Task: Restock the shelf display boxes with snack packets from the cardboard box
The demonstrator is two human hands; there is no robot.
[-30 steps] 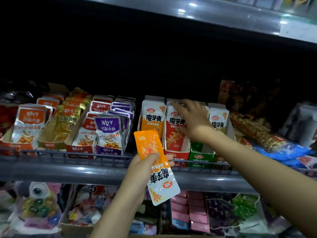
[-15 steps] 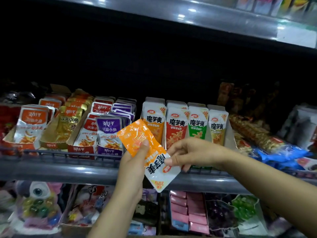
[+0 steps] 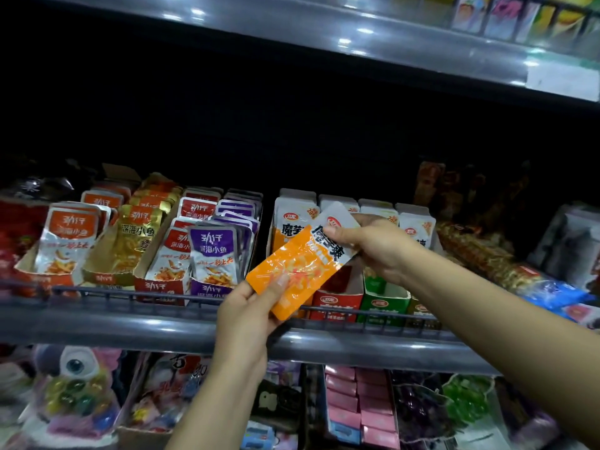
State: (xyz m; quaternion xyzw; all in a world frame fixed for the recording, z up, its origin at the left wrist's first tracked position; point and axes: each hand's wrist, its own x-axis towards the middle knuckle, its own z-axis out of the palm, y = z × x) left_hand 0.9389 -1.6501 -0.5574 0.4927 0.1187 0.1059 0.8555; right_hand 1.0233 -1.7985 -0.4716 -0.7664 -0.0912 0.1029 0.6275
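An orange and white snack packet [image 3: 302, 264] is held tilted in front of the middle shelf. My left hand [image 3: 250, 310] grips its orange lower end with the thumb on top. My right hand [image 3: 373, 245] pinches its white upper end. Right behind the packet stands a row of display boxes: an orange one [image 3: 289, 228], a red one [image 3: 337, 303], a green one [image 3: 386, 300] and one more at the right [image 3: 417, 225], all holding upright packets. The cardboard box is out of view.
Left of the packet, tilted display boxes hold fish snack packets in orange [image 3: 71, 235], gold [image 3: 136, 235], red [image 3: 175, 251] and purple [image 3: 212, 251]. A wire rail [image 3: 130, 292] lines the shelf's front edge. Long bagged snacks [image 3: 487, 254] lie at the right. Toys and pink boxes [image 3: 357, 404] fill the shelf below.
My right hand left the red display box and took the packet's white end. Both hands turned the packet from hanging white end down to white end up and lifted it toward the boxes.
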